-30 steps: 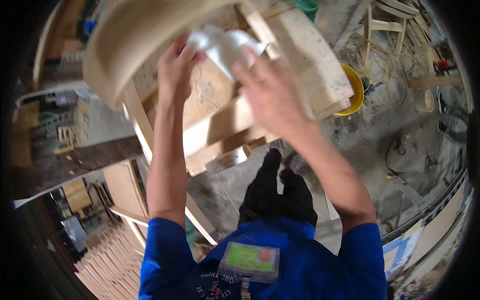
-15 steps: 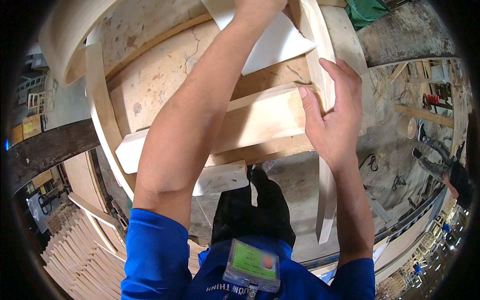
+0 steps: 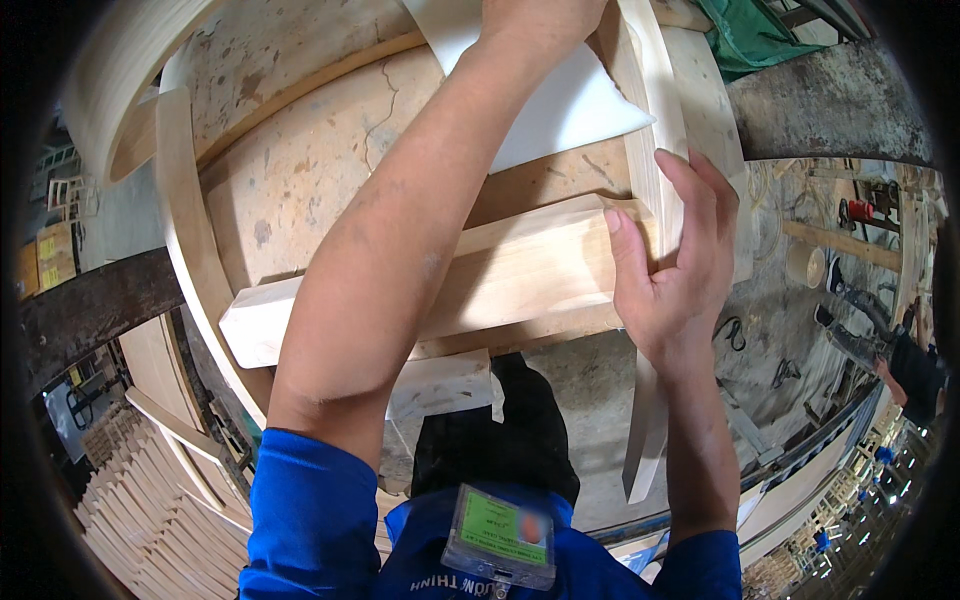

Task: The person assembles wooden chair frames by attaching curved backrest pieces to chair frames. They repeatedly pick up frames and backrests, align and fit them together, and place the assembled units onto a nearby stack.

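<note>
A pale, unfinished wooden frame lies in front of me, with a thick crossbar (image 3: 530,265) joined to a long, slightly curved side piece (image 3: 655,75). My right hand (image 3: 680,265) wraps round that side piece where the two meet, thumb by the crossbar's end and fingers over the outer side. The piece's lower end hangs past my wrist. Farther up, my left hand (image 3: 540,25) is at the top edge near the same side piece, its fingers out of view. White sheet material (image 3: 570,115) lies beneath my left wrist. Another curved side piece (image 3: 190,210) stands at the left.
The stained, cracked work board (image 3: 300,150) rests on dark beams (image 3: 840,100). Green cloth (image 3: 755,40) hangs at the upper right. Stacked wooden parts (image 3: 160,510) fill the lower left. Another person's legs (image 3: 860,330) show at far right, near loose timber.
The view has shifted slightly, so the frame sits a little lower. My left hand has moved slightly right along the top. My right hand keeps its hold at the joint.
</note>
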Available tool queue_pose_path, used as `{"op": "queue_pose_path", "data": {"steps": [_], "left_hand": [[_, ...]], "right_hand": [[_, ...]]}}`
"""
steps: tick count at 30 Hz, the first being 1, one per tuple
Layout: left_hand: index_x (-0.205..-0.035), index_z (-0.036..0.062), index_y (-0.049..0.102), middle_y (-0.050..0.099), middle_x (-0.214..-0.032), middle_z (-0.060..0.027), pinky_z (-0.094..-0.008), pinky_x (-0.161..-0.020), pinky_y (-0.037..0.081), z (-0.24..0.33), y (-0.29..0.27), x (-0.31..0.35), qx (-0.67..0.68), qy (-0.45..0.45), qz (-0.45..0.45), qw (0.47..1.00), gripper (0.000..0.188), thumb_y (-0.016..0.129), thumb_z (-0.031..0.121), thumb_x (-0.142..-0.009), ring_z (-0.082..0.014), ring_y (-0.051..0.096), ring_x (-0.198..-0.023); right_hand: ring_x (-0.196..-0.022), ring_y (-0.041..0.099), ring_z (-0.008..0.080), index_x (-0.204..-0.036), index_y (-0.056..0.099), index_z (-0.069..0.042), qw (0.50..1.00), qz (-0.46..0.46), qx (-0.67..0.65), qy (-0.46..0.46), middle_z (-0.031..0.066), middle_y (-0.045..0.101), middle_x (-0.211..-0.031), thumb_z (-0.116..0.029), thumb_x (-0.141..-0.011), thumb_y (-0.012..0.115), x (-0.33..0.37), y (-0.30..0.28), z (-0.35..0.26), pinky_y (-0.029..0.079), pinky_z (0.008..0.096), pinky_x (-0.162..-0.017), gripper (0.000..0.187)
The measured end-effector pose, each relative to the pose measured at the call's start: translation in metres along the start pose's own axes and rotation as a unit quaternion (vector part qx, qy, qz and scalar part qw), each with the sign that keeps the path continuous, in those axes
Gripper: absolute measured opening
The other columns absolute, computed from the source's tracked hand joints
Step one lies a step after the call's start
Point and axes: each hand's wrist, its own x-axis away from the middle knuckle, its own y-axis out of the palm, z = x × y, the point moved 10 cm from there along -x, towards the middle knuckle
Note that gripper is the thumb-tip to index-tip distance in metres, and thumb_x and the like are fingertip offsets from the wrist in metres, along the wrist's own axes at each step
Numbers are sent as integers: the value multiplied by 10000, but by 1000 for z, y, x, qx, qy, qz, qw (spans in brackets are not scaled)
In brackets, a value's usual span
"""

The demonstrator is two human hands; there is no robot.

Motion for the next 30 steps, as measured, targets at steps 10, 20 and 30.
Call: {"op": "queue_pose_path", "data": {"steps": [10, 20, 30], "left_hand": [[-979, 12, 788, 759, -976, -233, -437, -872, 581, -6, -4, -21, -69, -26, 34, 997, 256, 759, 231, -850, -391, 743, -960], [-1067, -23, 747, 732, -1101, -274, -456, -892, 572, -4, -6, -25, -72, -61, 83, 992, 313, 763, 198, -846, -405, 714, -1065], [-1112, -4, 730, 720, -1121, -280, -493, -928, 555, -4, 2, -37, -102, 20, 119, 987, 297, 672, 185, -891, -437, 689, -1091]], "right_hand": [[-1278, 555, 402, -1369, 587, -60, 999, 6, -26, 48, 238, 522, -1377, -82, -809, 843, 0, -1, 6, 478, 473, -1055, 616], [-1238, 554, 432, -1384, 558, -58, 1000, -1, -18, 10, 276, 475, -1355, -100, -787, 876, -1, 0, 4, 515, 468, -974, 677], [-1236, 560, 413, -1288, 627, -53, 1000, -9, -7, 17, 258, 472, -1329, -98, -785, 871, -1, 3, 5, 523, 463, -967, 560]]}}
